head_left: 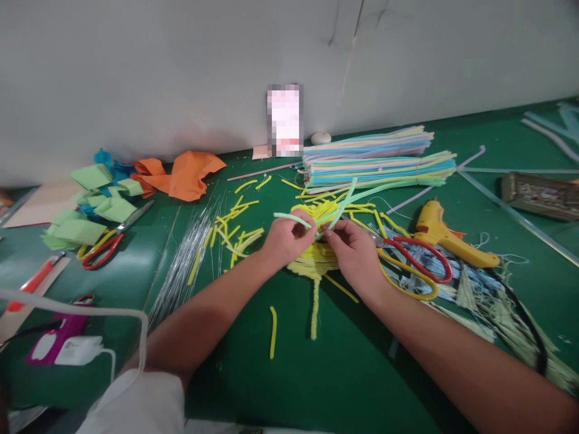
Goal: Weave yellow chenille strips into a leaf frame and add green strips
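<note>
My left hand (286,240) and my right hand (355,250) meet over a green table (253,374), both pinched on light green pipe cleaners (337,208) that curve up and away between them. Under the hands lies a fuzzy yellow pipe-cleaner piece (314,265) with a stem running toward me. Short yellow pipe-cleaner offcuts (235,229) lie scattered to the left and behind.
Bundles of pastel pipe cleaners (375,160) lie at the back. Red-and-yellow scissors (414,265) and a yellow glue gun (446,235) sit right of my hands. Thin wires (185,259), second scissors (106,244), green and orange paper (181,175) are on the left.
</note>
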### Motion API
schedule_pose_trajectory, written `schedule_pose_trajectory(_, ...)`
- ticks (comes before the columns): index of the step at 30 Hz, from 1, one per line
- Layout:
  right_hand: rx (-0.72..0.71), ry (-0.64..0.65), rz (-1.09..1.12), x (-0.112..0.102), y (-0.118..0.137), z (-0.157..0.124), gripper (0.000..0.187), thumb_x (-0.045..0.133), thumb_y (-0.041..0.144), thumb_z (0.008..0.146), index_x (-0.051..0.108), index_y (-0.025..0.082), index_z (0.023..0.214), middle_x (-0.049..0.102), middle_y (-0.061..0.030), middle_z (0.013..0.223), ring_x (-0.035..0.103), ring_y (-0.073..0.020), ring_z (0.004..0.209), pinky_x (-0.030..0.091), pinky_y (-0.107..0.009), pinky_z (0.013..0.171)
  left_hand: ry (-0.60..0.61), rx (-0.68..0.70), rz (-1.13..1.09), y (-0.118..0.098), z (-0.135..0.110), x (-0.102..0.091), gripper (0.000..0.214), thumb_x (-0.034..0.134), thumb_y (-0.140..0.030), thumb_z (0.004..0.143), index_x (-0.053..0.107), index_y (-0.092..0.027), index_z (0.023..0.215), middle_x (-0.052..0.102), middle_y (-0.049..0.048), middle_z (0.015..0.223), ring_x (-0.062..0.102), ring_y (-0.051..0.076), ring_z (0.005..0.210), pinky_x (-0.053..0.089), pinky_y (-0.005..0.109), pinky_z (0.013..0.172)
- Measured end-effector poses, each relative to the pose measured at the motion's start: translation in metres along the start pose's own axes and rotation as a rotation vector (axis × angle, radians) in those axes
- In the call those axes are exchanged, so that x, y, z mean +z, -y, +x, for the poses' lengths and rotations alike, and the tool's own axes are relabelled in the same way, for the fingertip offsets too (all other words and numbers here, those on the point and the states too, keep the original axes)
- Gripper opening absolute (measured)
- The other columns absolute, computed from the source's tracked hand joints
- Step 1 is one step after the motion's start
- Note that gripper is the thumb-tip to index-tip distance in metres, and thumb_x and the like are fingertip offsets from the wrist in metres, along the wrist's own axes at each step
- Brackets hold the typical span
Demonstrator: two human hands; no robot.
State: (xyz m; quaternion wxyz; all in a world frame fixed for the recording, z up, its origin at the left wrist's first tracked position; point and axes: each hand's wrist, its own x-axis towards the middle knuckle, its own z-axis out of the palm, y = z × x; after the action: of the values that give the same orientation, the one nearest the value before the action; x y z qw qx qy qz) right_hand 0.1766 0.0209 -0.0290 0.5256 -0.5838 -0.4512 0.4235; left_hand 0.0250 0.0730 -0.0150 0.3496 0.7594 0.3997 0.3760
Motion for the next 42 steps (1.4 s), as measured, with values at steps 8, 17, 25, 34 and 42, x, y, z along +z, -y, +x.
schedule_pose_trajectory(8,0.01,0.002,0.026,0.0,-0.002,0.002,0.013,0.064,0.035,0.079,0.063,0.022,0.082,0.063,-0.001,0.075,0.06,-0.0188,0.073,0.05,-0.037,0.077,0.09,0.132,0.111,0.001,0.0,0.0,0.006,0.058,-0.023,0.081,0.062,-0.019,0.083,0.068,0.0028,0.082,0.062,0.014,0.073,0.049,0.026,0.07)
schedule_pose_trajectory(17,0.037,-0.029,-0.008,0.001,0.002,0.001,0.016,0.065,0.036,0.076,0.063,0.021,0.08,0.066,-0.0018,0.077,0.061,-0.019,0.071,0.048,-0.036,0.072,0.298,0.003,0.2,-0.002,0.007,-0.004,0.006,0.061,-0.021,0.076,0.063,-0.02,0.081,0.067,0.0004,0.085,0.061,0.015,0.079,0.045,0.025,0.07)
schedule_pose_trajectory(25,0.072,-0.008,0.016,-0.001,-0.004,0.003,0.02,0.065,0.039,0.076,0.064,0.021,0.082,0.065,-0.0023,0.079,0.06,-0.0188,0.073,0.046,-0.036,0.073,0.31,-0.133,-0.011,-0.001,0.006,-0.004,0.004,0.061,-0.021,0.073,0.059,-0.017,0.073,0.062,-0.0021,0.073,0.054,0.01,0.063,0.041,0.022,0.06)
schedule_pose_trajectory(34,0.103,-0.03,0.05,-0.001,0.004,0.002,0.016,0.065,0.037,0.076,0.061,0.021,0.077,0.064,-0.0005,0.072,0.06,-0.0174,0.07,0.047,-0.033,0.071,0.314,-0.193,-0.076,0.005,0.008,-0.007,0.009,0.066,-0.024,0.071,0.06,-0.017,0.073,0.061,-0.0019,0.07,0.054,0.01,0.063,0.041,0.022,0.059)
schedule_pose_trajectory(42,0.124,-0.04,0.087,-0.002,-0.001,0.003,0.016,0.064,0.037,0.077,0.059,0.022,0.077,0.063,0.0006,0.072,0.061,-0.0175,0.072,0.047,-0.033,0.072,0.314,-0.19,-0.066,0.005,0.009,-0.009,0.008,0.065,-0.024,0.072,0.06,-0.017,0.073,0.063,-0.0001,0.074,0.058,0.012,0.068,0.045,0.024,0.065)
